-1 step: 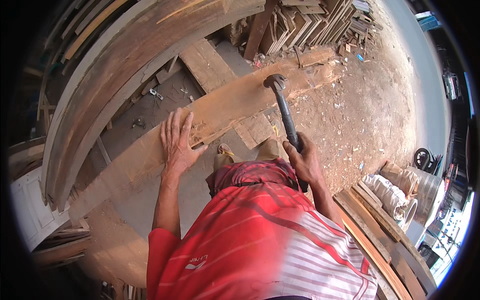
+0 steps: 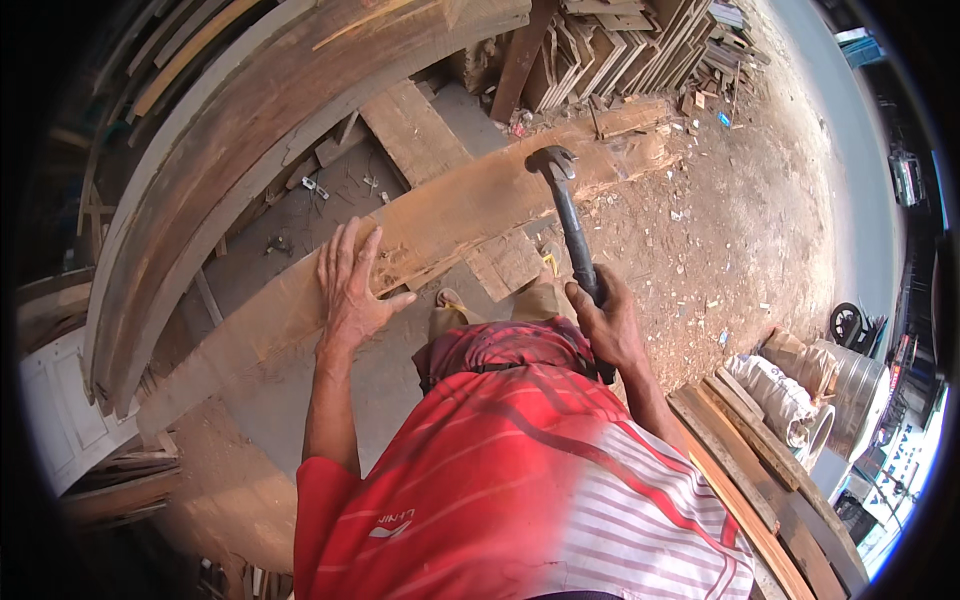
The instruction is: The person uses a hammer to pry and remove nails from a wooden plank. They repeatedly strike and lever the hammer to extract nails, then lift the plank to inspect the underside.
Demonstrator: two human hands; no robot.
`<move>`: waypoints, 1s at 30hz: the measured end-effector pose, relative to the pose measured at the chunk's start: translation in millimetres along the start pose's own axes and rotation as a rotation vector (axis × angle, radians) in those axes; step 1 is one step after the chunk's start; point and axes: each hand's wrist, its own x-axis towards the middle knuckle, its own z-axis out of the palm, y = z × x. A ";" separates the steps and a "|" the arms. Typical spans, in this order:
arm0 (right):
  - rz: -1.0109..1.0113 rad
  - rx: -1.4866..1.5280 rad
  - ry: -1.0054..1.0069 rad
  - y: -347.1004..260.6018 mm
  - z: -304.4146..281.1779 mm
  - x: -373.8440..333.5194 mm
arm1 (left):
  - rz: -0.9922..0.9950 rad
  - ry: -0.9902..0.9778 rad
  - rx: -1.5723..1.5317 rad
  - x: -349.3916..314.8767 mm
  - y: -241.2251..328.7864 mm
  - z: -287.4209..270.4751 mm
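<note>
A long brown plank (image 2: pixel 450 215) runs from the lower left toward the upper right, in front of my body. My left hand (image 2: pixel 352 285) lies on its near edge, fingers spread and thumb out to the side. In my right hand (image 2: pixel 612 325) is a claw hammer (image 2: pixel 572 228), gripped round the lower end of its dark handle. The hammer's head is over the plank's right part; I cannot tell whether it touches the wood. A short wide board (image 2: pixel 415 130) meets the plank's far side, and a similar board end (image 2: pixel 503 264) shows on the near side.
A heavy timber beam (image 2: pixel 220 160) sweeps across the upper left. Stacked boards (image 2: pixel 610 60) stand at the back. More planks (image 2: pixel 760 470) lie at lower right, beside a white sack (image 2: pixel 770 395) and a metal drum (image 2: pixel 855 385). A small metal piece (image 2: pixel 316 188) lies beyond the plank.
</note>
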 end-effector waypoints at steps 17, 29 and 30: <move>-0.651 0.814 0.109 -55.7 -209.1 109.8 | -0.394 0.223 -0.109 180.2 90.1 56.4; -1.089 0.856 -0.095 -107.3 -236.9 123.3 | -0.527 -0.145 -0.079 218.4 144.2 75.3; -1.113 0.848 -0.086 -114.6 -238.0 124.5 | -0.533 -0.138 -0.084 217.7 143.1 76.1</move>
